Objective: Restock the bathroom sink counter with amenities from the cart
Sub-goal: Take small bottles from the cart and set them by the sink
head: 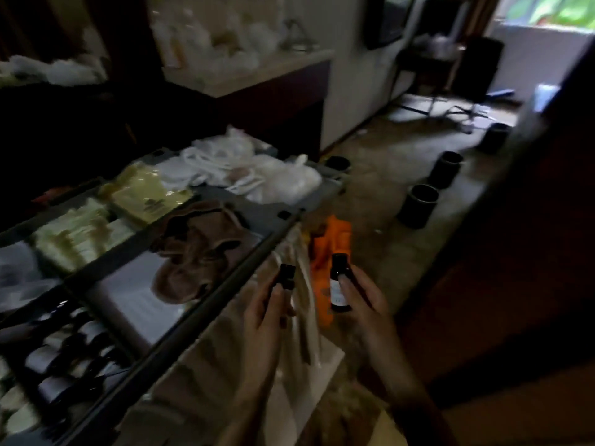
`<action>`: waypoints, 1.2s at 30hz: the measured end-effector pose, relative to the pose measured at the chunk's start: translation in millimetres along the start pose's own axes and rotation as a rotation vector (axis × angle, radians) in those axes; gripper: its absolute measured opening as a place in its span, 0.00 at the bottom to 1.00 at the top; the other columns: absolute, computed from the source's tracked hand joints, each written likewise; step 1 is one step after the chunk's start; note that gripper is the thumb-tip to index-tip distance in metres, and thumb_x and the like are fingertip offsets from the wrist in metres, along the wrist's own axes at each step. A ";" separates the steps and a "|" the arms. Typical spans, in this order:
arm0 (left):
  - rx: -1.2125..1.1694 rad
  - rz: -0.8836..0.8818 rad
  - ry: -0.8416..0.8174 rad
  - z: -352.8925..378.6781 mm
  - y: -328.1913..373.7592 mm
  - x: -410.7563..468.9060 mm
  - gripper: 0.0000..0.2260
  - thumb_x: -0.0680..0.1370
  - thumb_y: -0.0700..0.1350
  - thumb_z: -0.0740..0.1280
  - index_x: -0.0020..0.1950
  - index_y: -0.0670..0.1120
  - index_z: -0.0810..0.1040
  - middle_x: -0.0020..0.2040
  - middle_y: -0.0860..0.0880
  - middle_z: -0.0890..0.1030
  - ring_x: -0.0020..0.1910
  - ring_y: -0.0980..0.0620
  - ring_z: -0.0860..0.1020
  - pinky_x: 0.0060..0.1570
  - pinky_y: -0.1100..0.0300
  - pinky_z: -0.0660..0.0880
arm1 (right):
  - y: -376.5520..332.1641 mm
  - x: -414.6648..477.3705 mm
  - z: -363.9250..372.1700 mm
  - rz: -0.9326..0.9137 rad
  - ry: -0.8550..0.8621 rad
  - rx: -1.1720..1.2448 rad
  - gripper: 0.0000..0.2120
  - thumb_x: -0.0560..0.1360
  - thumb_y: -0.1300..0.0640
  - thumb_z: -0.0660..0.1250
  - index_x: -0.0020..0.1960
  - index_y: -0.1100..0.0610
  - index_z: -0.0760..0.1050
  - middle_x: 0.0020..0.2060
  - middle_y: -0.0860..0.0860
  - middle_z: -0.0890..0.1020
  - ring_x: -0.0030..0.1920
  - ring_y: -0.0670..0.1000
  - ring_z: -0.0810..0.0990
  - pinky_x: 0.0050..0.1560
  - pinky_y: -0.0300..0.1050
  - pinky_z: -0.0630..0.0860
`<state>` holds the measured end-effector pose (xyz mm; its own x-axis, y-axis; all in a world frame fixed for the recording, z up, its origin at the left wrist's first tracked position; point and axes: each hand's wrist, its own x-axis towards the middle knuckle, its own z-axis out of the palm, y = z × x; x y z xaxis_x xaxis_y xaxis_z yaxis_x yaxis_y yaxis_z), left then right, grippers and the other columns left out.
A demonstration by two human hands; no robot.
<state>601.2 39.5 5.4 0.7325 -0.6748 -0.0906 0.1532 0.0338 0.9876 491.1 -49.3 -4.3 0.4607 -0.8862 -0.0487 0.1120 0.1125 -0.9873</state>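
My right hand (360,304) grips a small dark amenity bottle (339,286) with a pale label and black cap, held upright just right of the cart. A second small dark bottle (286,276) sits in my left hand (267,312), only its black cap showing above the fingers. The cart's top tray (283,217) fills the left, split into compartments with pale yellow packets (151,194), white bagged items (244,169), a brown cloth (196,249) and, at the lower left, several more dark bottles (70,349). The frame is dim and blurred.
A cream cloth bag (299,365) and an orange item (331,249) hang off the cart's right side. Three dark round bins (418,204) stand on the floor ahead. A counter (251,72) with pale bottles lies behind the cart; a dark door (531,252) stands at right.
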 end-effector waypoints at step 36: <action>0.226 -0.211 -1.684 240.6 -65.1 -142.8 0.24 0.71 0.37 0.73 0.67 0.47 0.75 0.60 0.50 0.80 0.54 0.61 0.80 0.44 0.71 0.76 | -7.7 -224.2 -163.6 -0.160 1.383 0.300 0.19 0.75 0.52 0.68 0.65 0.53 0.74 0.59 0.50 0.81 0.57 0.50 0.82 0.48 0.43 0.81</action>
<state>327.0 -43.7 -15.1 -0.7636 -0.6317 -0.1335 -0.0501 -0.1481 0.9877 242.8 74.9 -10.5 -0.7718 -0.5965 -0.2200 0.3396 -0.0943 -0.9358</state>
